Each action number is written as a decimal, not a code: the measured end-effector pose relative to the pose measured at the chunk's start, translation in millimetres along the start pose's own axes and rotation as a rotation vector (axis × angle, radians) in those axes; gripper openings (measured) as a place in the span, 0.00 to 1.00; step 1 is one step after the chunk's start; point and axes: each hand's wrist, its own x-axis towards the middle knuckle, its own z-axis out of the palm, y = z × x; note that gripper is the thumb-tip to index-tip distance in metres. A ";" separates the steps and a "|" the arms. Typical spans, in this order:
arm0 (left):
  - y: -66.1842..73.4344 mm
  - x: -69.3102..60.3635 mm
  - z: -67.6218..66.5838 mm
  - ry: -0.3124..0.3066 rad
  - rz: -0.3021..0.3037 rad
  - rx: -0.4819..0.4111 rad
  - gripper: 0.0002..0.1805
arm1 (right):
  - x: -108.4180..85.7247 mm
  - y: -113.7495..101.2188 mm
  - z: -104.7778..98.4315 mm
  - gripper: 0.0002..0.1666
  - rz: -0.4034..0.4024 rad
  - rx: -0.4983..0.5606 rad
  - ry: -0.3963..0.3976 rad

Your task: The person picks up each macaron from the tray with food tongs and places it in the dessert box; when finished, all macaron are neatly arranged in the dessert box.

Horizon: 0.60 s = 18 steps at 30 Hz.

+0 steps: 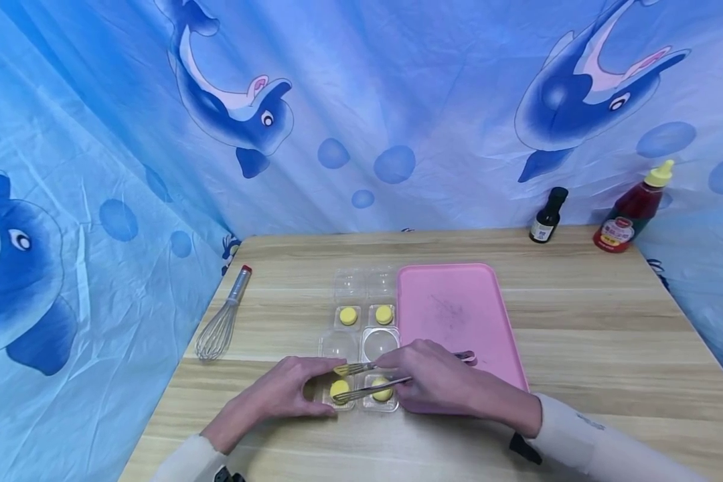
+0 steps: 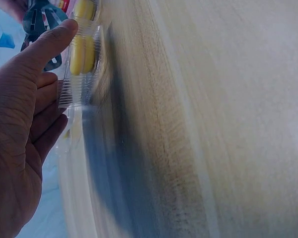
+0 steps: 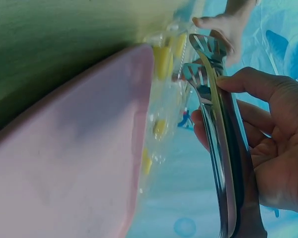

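Observation:
In the head view my right hand holds metal tongs with slotted ends. The tongs' arms stand apart, one end over the front left yellow macaron and the other beyond it. That macaron sits in a clear plastic box, with another macaron in the compartment to its right. My left hand holds the box's left side, thumb at the near corner and fingers at the far side. The left wrist view shows the thumb by the box's ridged wall. Thumb and fingers grip the tongs in the right wrist view.
Behind the front box lies a second clear box with two yellow macarons. A pink tray lies to the right, and a whisk at the left. A dark bottle and a red sauce bottle stand at the back right.

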 end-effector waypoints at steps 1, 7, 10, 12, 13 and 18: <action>0.0 0.0 0.0 -0.001 0.001 0.005 0.46 | -1.3 0.3 -2.1 0.30 -0.002 -0.003 0.001; 1.2 -0.6 -0.7 -0.006 0.000 0.013 0.46 | -12.8 7.7 -17.1 0.32 0.014 0.009 0.034; 1.4 -0.1 -1.0 -0.006 -0.001 0.010 0.46 | -20.3 13.8 -25.9 0.36 0.044 0.014 0.067; 1.4 0.3 -1.1 -0.006 -0.001 0.010 0.46 | -26.3 17.5 -31.9 0.37 0.073 0.010 0.098; 1.4 0.5 -1.2 -0.006 -0.001 0.011 0.46 | -29.6 19.5 -35.0 0.38 0.086 0.007 0.116; 2.3 0.8 -1.6 -0.011 -0.007 0.011 0.47 | -46.5 31.8 -49.7 0.40 0.156 0.009 0.218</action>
